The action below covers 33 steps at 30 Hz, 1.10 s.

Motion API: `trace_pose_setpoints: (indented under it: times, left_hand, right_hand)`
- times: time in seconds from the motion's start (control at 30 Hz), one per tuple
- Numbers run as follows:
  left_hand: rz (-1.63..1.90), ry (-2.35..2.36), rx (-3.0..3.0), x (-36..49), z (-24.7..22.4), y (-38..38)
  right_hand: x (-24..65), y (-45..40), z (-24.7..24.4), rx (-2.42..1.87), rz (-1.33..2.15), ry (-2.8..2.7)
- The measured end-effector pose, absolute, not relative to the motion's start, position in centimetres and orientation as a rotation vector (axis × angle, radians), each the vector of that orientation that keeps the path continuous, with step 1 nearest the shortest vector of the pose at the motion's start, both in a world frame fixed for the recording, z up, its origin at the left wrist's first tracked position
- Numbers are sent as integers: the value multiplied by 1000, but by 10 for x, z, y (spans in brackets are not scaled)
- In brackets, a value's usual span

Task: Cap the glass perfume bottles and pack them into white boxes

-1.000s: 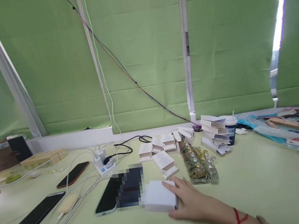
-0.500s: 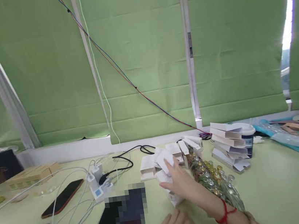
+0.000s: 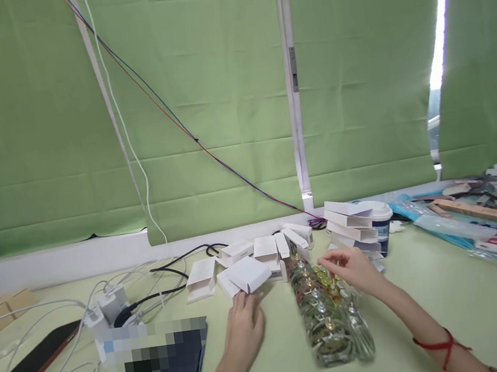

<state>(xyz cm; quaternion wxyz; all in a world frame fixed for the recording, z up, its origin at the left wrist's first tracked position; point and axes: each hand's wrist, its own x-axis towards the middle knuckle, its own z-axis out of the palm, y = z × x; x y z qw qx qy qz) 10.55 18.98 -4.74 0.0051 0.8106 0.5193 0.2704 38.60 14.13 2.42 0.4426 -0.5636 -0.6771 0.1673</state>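
My left hand [image 3: 243, 324] has its fingers closed at the near edge of a small white cardboard box [image 3: 249, 273], which lies tilted over another white box. My right hand [image 3: 351, 267] is over the far end of the rows of small clear glass bottles with gold and yellow tops [image 3: 322, 310]. Its thumb and fingertips are pinched together close to the yellow tops, and whatever is between them is hidden. More white boxes [image 3: 201, 279] with open ends lie just beyond my left hand.
A stack of open white boxes [image 3: 349, 221] stands at the back right, beside a white-lidded tub [image 3: 382, 223]. Cables and a white charger [image 3: 112, 298] lie left, with a dark phone [image 3: 34, 363] and a partly blurred-out dark tablet [image 3: 195, 339]. Plastic-wrapped items [image 3: 472, 217] fill the far right.
My right hand has left the white boxes and moved right to the bottles. My left hand has gone forward from the table's front to a white box. The view has swung right.
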Motion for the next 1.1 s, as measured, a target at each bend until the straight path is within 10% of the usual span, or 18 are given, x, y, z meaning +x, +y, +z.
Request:
trace_pose_setpoints:
  times: [0.3,1.1]
  left_hand:
    - [1197,1425,2483,126,-44,150]
    - [680,907,2282,148,-57,106]
  right_hand:
    - [420,157,-8,-1599,186,-1931]
    - [410,133,14,-1479,636,-1914]
